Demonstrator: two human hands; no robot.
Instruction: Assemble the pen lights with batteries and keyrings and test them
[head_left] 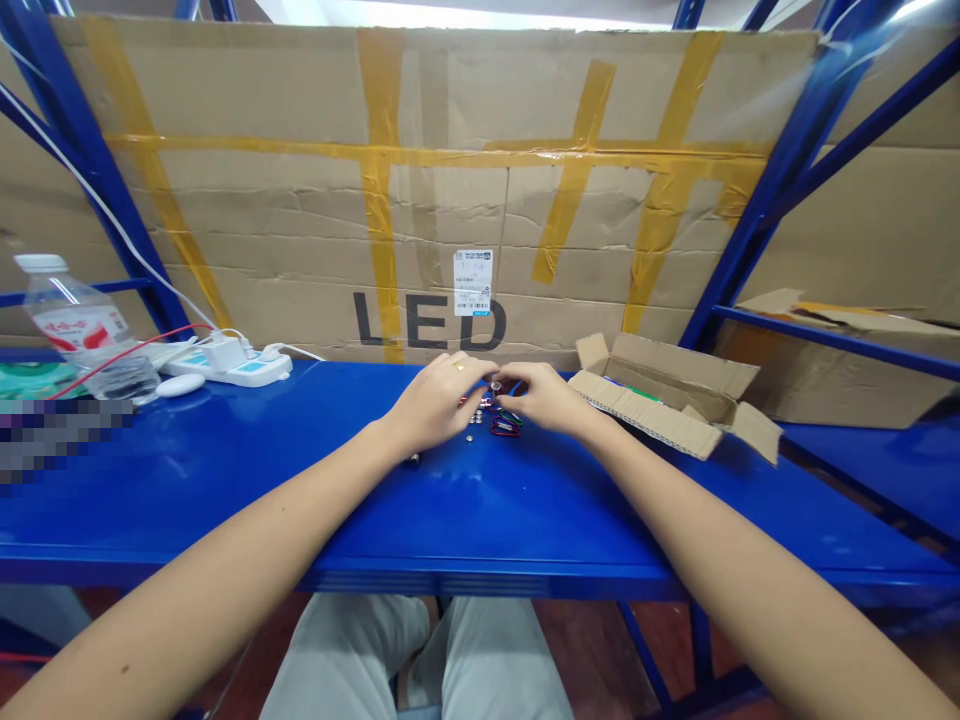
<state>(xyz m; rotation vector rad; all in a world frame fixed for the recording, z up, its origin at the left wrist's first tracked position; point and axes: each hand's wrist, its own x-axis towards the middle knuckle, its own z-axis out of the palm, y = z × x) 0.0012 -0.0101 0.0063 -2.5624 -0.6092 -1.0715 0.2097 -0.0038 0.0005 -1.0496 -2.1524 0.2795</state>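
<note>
Both my hands meet near the back middle of the blue shelf top (465, 500). My left hand (435, 400), with a ring on one finger, has its fingers curled down over a small pile of metal parts (480, 405). My right hand (546, 395) pinches a small silver piece (496, 386) between thumb and fingers. Small red and green clips (507, 424) lie just under and in front of the right hand. A few tiny silver bits (469, 438) are scattered on the blue surface by the left hand.
An open cardboard box (675, 395) sits right of my hands. At the left stand a water bottle (79, 330), a white power strip (232, 362) with cables, and a white mouse-like object (180, 385). A taped cardboard sheet (450, 200) marked LED forms the back wall.
</note>
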